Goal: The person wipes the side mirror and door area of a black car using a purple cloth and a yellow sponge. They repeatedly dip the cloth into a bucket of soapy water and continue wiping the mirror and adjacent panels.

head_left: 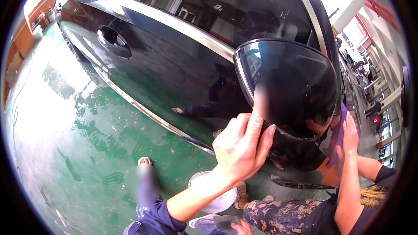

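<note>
My left hand comes up from a blue sleeve and holds nothing. Its index finger reaches to the lower edge of a glossy black side mirror, the thumb stands apart, and the other fingers curl loosely. A blur hides whether the fingertip touches the mirror. Part of a hand, apparently my right hand, shows low at the picture's edge beside a grey patch; its fingers are mostly hidden. Behind the mirror runs the dark car door with its handle.
At the right, a co-worker in patterned trousers presses a purple cloth against the car. A pale bucket stands on the glossy green floor under my left forearm. Further cars stand in the right background.
</note>
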Demonstrator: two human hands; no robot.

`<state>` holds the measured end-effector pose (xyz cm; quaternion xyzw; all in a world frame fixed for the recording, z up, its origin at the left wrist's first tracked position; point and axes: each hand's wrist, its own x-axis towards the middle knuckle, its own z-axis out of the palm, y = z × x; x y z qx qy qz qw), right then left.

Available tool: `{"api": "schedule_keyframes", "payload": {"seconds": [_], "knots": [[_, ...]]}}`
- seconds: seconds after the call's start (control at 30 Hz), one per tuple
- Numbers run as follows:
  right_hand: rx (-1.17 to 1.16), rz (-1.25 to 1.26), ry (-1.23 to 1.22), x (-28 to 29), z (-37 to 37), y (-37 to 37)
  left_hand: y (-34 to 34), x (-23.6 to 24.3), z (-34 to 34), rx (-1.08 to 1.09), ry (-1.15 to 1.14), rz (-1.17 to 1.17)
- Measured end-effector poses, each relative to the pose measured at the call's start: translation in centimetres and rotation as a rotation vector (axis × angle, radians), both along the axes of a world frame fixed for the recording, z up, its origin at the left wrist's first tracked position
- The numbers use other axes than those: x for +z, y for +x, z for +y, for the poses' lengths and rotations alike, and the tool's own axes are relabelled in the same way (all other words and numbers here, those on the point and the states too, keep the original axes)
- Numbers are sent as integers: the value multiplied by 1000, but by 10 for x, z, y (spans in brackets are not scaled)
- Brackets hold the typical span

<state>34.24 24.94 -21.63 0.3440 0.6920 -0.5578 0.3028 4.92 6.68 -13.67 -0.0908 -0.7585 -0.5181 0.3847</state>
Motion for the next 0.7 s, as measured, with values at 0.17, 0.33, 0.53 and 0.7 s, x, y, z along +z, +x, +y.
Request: {"api": "schedule_keyframes", "payload": {"seconds": [0.17, 0.33, 0.53, 0.7], "knots": [[27, 25, 12, -4, -3, 10, 31, -2, 3, 94, -226, -76], [14, 62, 39, -12, 1, 28, 27, 10, -13, 81, -266, -89], [-157, 469, 50, -71, 39, 20, 128, -56, 24, -431, -81, -353], [-447, 216, -370, -81, 12, -10, 259, -208, 37, -597, 483, -1217]]}}
